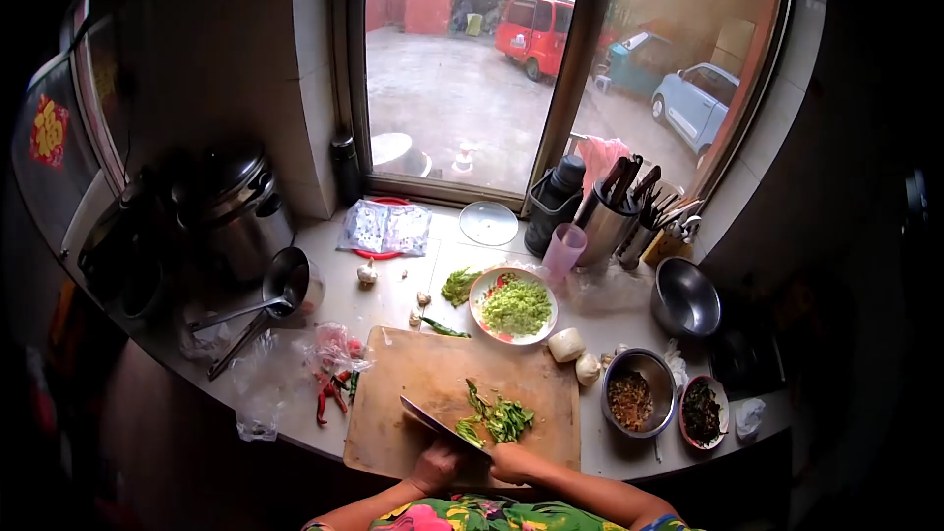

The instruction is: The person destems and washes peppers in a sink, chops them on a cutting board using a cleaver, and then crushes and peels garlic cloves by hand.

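Observation:
A wooden cutting board (393, 374) lies at the counter's front edge. My right hand (513, 464) is closed round the handle of a knife, whose wide blade (441, 423) slants up to the left over the board. Beside the blade, at its near side, is my left hand (440, 465); its fingers are partly hidden and I cannot make out whether they hold anything. Chopped green leaves (508, 419) lie just beyond the blade. Behind the board stands a plate of chopped pale green vegetable (515, 307), with a green chili (445, 327) to its left.
Red chilies (330, 395) and plastic bags (261, 383) lie left of the board. On the right are a metal bowl (639, 391), a bowl of dark food (704, 413) and an empty metal bowl (686, 297). A knife holder (605, 226) stands by the window.

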The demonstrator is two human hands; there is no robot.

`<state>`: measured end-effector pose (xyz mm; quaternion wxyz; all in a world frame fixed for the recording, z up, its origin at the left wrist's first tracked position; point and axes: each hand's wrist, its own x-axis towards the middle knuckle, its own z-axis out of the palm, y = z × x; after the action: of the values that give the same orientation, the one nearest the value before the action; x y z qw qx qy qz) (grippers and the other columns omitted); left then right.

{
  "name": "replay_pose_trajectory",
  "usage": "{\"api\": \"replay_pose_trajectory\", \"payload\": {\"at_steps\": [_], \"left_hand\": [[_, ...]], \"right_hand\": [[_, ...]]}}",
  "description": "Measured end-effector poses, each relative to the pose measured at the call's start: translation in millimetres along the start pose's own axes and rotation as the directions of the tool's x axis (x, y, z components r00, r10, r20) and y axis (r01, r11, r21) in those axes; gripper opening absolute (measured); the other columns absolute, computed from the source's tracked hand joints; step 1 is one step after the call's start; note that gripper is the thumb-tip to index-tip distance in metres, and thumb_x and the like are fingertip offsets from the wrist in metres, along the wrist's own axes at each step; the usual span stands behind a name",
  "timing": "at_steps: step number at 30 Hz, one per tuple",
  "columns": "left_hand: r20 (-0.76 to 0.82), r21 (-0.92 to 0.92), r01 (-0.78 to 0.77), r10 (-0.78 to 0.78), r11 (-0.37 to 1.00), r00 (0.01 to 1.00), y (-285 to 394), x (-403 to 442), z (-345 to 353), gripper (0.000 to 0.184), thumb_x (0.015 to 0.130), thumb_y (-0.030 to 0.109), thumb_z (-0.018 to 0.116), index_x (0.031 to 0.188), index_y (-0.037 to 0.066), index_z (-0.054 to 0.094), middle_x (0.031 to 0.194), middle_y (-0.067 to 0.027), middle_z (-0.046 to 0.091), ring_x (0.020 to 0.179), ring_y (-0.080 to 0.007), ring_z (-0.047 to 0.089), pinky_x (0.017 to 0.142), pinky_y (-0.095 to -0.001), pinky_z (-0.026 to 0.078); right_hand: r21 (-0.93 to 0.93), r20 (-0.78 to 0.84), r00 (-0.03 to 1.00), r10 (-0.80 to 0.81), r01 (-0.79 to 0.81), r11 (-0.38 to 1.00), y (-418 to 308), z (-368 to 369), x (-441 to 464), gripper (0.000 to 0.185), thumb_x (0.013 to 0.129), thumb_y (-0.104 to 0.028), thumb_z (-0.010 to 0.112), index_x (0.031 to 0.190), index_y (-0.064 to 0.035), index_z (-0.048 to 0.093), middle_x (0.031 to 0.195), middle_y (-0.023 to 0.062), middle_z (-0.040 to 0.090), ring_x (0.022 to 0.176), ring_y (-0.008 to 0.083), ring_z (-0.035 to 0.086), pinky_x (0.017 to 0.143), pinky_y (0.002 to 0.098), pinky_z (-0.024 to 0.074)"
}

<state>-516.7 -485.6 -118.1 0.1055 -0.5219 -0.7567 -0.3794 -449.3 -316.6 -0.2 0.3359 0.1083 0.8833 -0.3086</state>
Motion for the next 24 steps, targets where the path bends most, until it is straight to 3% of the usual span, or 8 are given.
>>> {"api": "replay_pose_trajectory", "payload": {"at_steps": [5,8,11,13,15,18,21,24], "left_hand": [[-0.05,0.017,-0.049,0.049,0.999,0.998,11,18,-16,0.013,0.063,0.007,0.06,0.076,0.008,0.06,0.078,-0.008,0.056,0.074,-0.0261,0.054,0.066,-0.0336,0.048],[-0.06,-0.021,0.006,-0.007,1.0,0.998,9,15,-11,0.011,0.064,0.007,0.061,0.075,0.008,0.061,0.074,-0.0073,0.054,0.069,-0.0256,0.052,0.062,-0.0331,0.046],[-0.037,-0.005,0.007,-0.008,1.0,0.999,6,10,-6,0.013,0.068,0.008,0.06,0.08,0.008,0.063,0.078,-0.0084,0.056,0.073,-0.0263,0.055,0.065,-0.0343,0.048],[-0.035,0.01,-0.013,0.013,1.0,0.999,3,9,-5,0.015,0.068,0.008,0.059,0.083,0.008,0.064,0.082,-0.0089,0.058,0.076,-0.0264,0.056,0.068,-0.0352,0.049],[0.025,-0.002,0.021,-0.021,1.0,0.999,5,5,-7,0.016,0.069,0.008,0.058,0.084,0.007,0.064,0.084,-0.009,0.059,0.077,-0.0259,0.057,0.067,-0.0344,0.049],[0.029,-0.054,0.012,-0.01,0.998,1.0,7,15,-12,0.02,0.066,0.003,0.06,0.086,0.004,0.062,0.085,-0.0091,0.06,0.078,-0.0264,0.057,0.067,-0.0322,0.05],[-0.132,-0.075,0.217,-0.226,0.973,0.965,7,11,-46,0.01,0.078,0.004,0.063,0.087,0.001,0.061,0.087,-0.012,0.06,0.082,-0.0273,0.057,0.073,-0.0343,0.047],[-0.392,0.03,0.351,-0.312,0.936,0.866,10,13,-94,0.02,0.089,0.02,0.053,0.095,0.002,0.059,0.092,-0.0118,0.059,0.086,-0.0279,0.055,0.079,-0.0368,0.044]], "right_hand": [[0.212,-0.106,0.994,0.035,-0.012,0.977,17,6,1,0.03,0.086,-0.028,0.051,0.082,-0.0014,0.064,0.057,0.017,0.059,0.047,0.0257,0.059,0.048,0.0405,0.0474],[0.108,-0.218,0.974,-0.056,0.081,0.991,23,6,-3,0.02,0.08,-0.019,0.054,0.081,0.0007,0.061,0.073,0.0267,0.058,0.067,0.0412,0.059,0.061,0.0454,0.046],[0.039,-0.015,1.0,0.001,-0.001,0.999,5,-13,-10,0.019,0.07,-0.009,0.052,0.073,0.007,0.062,0.072,0.0314,0.057,0.069,0.0447,0.059,0.064,0.0481,0.0485],[-0.052,-0.11,0.993,-0.032,0.027,0.998,18,14,11,0.017,0.076,-0.014,0.055,0.081,0.0001,0.064,0.073,0.0281,0.058,0.069,0.0427,0.059,0.062,0.0462,0.0465],[0.043,-0.227,0.971,-0.068,0.079,0.996,17,29,20,0.018,0.078,-0.014,0.055,0.078,0.0032,0.063,0.071,0.029,0.056,0.069,0.0427,0.059,0.061,0.0451,0.0466],[0.171,-0.166,0.986,-0.009,0.038,0.985,11,12,4,0.017,0.08,-0.013,0.055,0.086,0.0022,0.06,0.07,0.0283,0.055,0.068,0.0431,0.058,0.058,0.0464,0.0435],[0.188,-0.208,0.975,-0.079,0.12,0.975,18,15,-16,0.016,0.081,-0.014,0.054,0.083,0.0021,0.057,0.068,0.0271,0.055,0.065,0.0445,0.055,0.056,0.0472,0.0414],[-0.094,-0.235,0.956,-0.177,0.159,0.983,28,9,-32,0.011,0.079,-0.012,0.052,0.08,-0.0017,0.057,0.063,0.0228,0.056,0.062,0.0415,0.057,0.057,0.0485,0.0439]]}}
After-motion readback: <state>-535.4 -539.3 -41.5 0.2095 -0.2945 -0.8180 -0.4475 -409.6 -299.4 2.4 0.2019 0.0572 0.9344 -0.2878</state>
